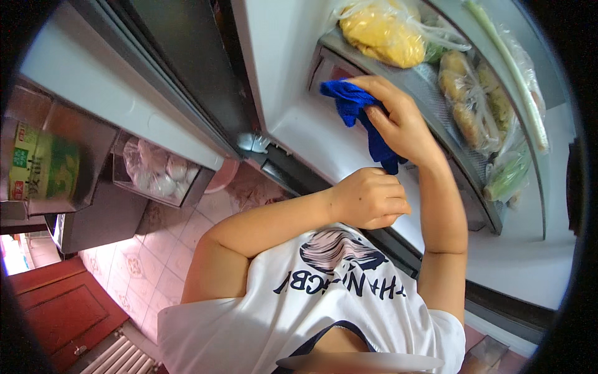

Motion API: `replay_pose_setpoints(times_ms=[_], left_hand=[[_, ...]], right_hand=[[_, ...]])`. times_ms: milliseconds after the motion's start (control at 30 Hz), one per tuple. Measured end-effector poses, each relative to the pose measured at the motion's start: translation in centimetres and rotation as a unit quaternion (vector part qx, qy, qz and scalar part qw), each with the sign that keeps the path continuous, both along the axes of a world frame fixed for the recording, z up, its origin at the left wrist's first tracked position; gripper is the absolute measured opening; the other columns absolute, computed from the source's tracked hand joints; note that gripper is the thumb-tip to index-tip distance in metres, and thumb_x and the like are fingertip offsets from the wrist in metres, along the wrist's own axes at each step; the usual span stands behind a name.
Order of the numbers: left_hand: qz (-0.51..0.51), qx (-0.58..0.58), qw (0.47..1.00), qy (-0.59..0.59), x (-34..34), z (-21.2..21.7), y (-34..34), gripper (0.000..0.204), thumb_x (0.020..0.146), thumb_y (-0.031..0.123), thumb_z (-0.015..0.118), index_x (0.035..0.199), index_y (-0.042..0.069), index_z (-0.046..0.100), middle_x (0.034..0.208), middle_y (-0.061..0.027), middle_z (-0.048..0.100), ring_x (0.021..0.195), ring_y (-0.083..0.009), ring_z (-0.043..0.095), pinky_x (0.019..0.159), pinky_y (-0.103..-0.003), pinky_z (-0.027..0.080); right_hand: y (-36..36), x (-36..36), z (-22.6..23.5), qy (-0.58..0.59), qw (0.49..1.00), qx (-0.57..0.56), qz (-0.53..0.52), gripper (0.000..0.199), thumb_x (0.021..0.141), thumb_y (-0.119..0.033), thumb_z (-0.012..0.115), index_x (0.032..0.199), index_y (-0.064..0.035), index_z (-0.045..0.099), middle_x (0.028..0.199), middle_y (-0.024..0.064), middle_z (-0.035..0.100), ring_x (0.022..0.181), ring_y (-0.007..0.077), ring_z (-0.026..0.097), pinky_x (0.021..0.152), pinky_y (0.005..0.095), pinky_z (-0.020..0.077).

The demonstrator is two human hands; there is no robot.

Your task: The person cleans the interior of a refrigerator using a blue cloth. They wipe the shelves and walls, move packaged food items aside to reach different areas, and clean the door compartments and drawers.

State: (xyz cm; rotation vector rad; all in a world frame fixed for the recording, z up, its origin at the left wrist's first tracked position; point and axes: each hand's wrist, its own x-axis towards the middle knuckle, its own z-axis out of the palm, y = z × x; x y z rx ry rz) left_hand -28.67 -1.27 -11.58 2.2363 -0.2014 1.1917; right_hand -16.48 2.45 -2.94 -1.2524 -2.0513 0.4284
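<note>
A blue cloth point(354, 103) is bunched in my right hand point(398, 118), which is closed on it inside the opened refrigerator. The cloth's loose tail hangs down toward my left hand point(372, 201). My left forearm crosses in front of my white shirt, and that hand is curled into a fist with no object showing in it. The cloth's tail ends just above its knuckles; whether they touch I cannot tell. Beside my right hand runs a refrigerator shelf point(430, 87). Below that shelf is a pale inner floor point(317, 128) of the compartment.
Bagged food lies on the shelf: a yellow bundle point(383, 34), potato-like tubers point(461, 93) and green vegetables point(507, 174). A long green onion point(511, 68) lies along the shelf's edge. Left, the opened door carries a bin point(159, 171) of bagged round white items. Tiled floor point(168, 249) lies below.
</note>
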Motion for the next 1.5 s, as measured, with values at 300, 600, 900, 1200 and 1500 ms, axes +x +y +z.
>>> replay_pose_setpoints(times_ms=[300,600,900,1200,1500], left_hand=[[0.016,-0.071,0.994,0.084,-0.9,-4.0,-1.0,0.014,0.074,0.015,0.064,0.086,0.010,0.066,0.082,-0.0043,0.063,0.075,-0.0242,0.061,0.067,-0.035,0.049],[0.064,-0.125,0.979,0.149,-3.0,-6.5,-0.7,0.011,0.078,0.013,0.063,0.088,0.009,0.067,0.083,-0.0053,0.065,0.077,-0.0242,0.062,0.066,-0.035,0.049],[0.136,-0.152,0.965,0.165,-5.4,-6.3,-0.6,0.011,0.078,0.012,0.063,0.087,0.009,0.067,0.081,-0.0071,0.064,0.073,-0.0261,0.061,0.065,-0.036,0.049],[0.151,-0.143,0.963,0.173,-6.3,-5.1,-2.5,0.012,0.076,0.011,0.063,0.087,0.008,0.065,0.073,-0.0087,0.060,0.067,-0.0286,0.060,0.059,-0.038,0.048],[0.117,-0.156,0.969,0.154,-5.7,-6.3,-5.6,0.015,0.071,0.011,0.065,0.086,0.008,0.065,0.072,-0.0082,0.060,0.066,-0.0281,0.060,0.059,-0.038,0.048]], right_hand=[[-5.0,2.5,-23.9,-0.115,0.940,-0.096,-0.307,0.069,0.081,-0.025,0.062,0.139,-0.0011,0.034,0.136,0.0262,0.040,0.126,0.0431,0.038,0.106,0.0446,0.0308],[1.8,-1.6,-24.2,-0.115,0.945,-0.043,-0.302,0.056,0.082,-0.016,0.057,0.135,-0.0027,0.041,0.137,0.0217,0.042,0.124,0.0371,0.042,0.104,0.0401,0.0356],[4.1,-5.6,-23.2,-0.045,0.989,-0.040,-0.137,0.049,0.075,-0.005,0.056,0.124,-0.0027,0.052,0.131,0.0208,0.049,0.118,0.0368,0.048,0.101,0.0413,0.0393],[-3.2,-13.7,-24.0,0.226,0.943,-0.160,0.187,0.044,0.078,-0.011,0.053,0.121,-0.0034,0.053,0.114,0.0190,0.059,0.106,0.0353,0.056,0.092,0.0397,0.0442],[-8.3,-11.5,-23.2,0.190,0.974,-0.059,0.112,0.038,0.082,-0.022,0.053,0.115,-0.0017,0.056,0.115,0.0176,0.058,0.105,0.0337,0.053,0.092,0.0409,0.0394]])
